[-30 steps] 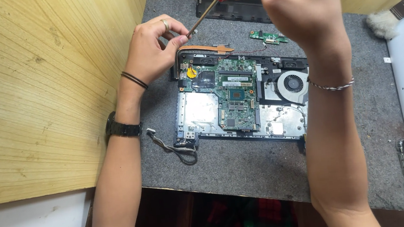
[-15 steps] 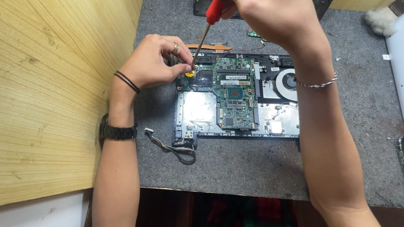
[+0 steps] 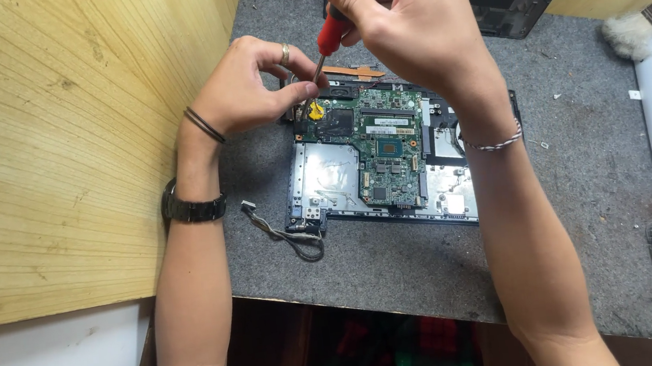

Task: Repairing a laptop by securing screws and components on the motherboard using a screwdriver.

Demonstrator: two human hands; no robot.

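Gripping a red-handled screwdriver (image 3: 331, 35) at top centre, the right hand (image 3: 397, 18) is closed around it. Its tip meets the opened laptop (image 3: 387, 152), mid-frame on the grey mat (image 3: 584, 180). The left hand (image 3: 247, 86) pinches fingers beside the tip; anything held there is hidden.

The red-handled screwdriver (image 3: 331, 35) stands tilted, handle up and away, its thin metal shaft slanting down to the far-left corner of the opened laptop base (image 3: 388, 160); that base lies flat on grey felt, its green circuit board, yellow coin cell and silver plates exposed; a loose dark cable trails off its near-left corner.
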